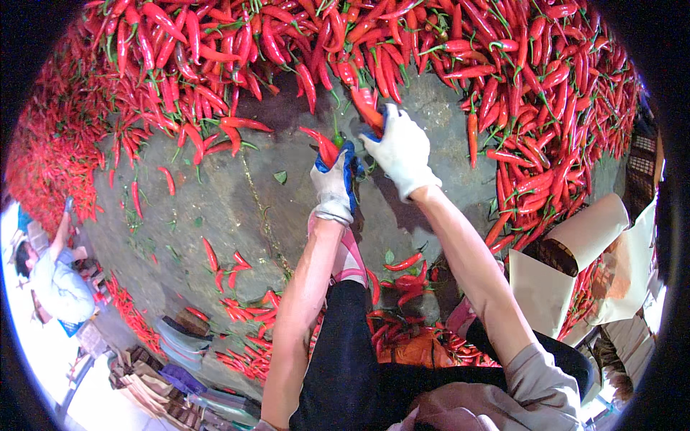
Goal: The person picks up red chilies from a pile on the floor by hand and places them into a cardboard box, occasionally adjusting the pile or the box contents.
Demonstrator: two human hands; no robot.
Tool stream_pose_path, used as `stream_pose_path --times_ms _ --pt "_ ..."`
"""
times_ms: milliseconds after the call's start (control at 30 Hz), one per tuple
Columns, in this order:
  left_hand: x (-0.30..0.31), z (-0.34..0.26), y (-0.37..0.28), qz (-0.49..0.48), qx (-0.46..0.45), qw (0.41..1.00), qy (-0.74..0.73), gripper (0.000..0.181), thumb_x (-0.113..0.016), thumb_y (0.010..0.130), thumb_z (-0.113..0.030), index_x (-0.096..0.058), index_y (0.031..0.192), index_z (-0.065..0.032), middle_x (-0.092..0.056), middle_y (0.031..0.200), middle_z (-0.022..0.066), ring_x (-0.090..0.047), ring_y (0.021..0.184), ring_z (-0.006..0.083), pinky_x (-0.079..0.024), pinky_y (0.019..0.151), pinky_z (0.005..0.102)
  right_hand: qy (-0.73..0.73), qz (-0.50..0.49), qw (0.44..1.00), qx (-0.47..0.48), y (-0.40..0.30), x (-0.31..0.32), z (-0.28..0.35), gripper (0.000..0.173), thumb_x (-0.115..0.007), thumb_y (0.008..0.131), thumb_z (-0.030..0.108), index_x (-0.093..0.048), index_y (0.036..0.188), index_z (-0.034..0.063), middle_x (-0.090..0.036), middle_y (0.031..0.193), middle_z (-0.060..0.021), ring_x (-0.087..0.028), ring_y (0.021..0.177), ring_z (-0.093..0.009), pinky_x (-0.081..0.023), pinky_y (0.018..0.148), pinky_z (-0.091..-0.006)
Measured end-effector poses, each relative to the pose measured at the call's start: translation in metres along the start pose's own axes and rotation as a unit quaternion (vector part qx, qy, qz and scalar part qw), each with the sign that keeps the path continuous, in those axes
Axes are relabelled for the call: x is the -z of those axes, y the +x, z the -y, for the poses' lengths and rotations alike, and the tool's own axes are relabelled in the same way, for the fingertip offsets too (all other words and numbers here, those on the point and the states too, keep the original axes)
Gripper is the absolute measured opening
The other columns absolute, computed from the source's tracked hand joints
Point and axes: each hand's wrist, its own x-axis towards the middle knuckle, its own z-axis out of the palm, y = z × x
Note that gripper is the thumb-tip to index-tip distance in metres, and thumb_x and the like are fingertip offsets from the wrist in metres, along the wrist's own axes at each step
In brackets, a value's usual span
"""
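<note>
White knit gloves with blue-coated palms cover both hands. My left hand [334,186] is closed around a red chilli pepper [322,143], whose tip points up and to the left. A green stem end [338,137] shows beside that pepper, and I cannot tell how many peppers the fist holds. To its right, my right hand [401,148] grips another red chilli pepper [367,110] between thumb and fingers, at the near edge of a big pile of red chillies [259,43]. The palm side of each glove is mostly hidden.
Loose chillies and leaf bits lie on the grey floor [215,188]. A paper-lined box [539,291] with chillies stands at right. More chillies [248,355] lie beside my legs. Flattened cardboard [145,393] is at lower left; another person [62,285] sits at far left.
</note>
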Motion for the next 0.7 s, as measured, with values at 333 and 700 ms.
stream_pose_path --times_ms 333,700 --pt "0.008 0.014 -0.018 0.125 0.082 0.972 -0.179 0.026 -0.065 0.092 -0.026 -0.062 0.109 -0.0072 -0.066 0.098 0.0035 -0.063 0.084 0.0148 -0.051 0.071 0.031 0.027 0.062 0.998 0.009 -0.029 0.007 -0.009 0.057 -0.075 0.068 0.033 -0.052 0.112 0.0047 -0.063 0.097 -0.0202 -0.064 0.088 -0.038 -0.052 0.077 -0.0447" --pt "0.044 0.005 0.001 0.157 0.08 0.95 -0.257 0.027 -0.068 0.085 -0.014 -0.059 0.11 -0.0089 -0.066 0.099 0.0067 -0.066 0.088 0.0229 -0.057 0.08 0.0385 0.177 0.205 0.952 0.141 -0.016 0.051 0.002 0.053 -0.073 0.07 0.044 -0.064 0.105 0.0062 -0.063 0.101 -0.0223 -0.062 0.094 -0.037 -0.051 0.081 -0.0433"
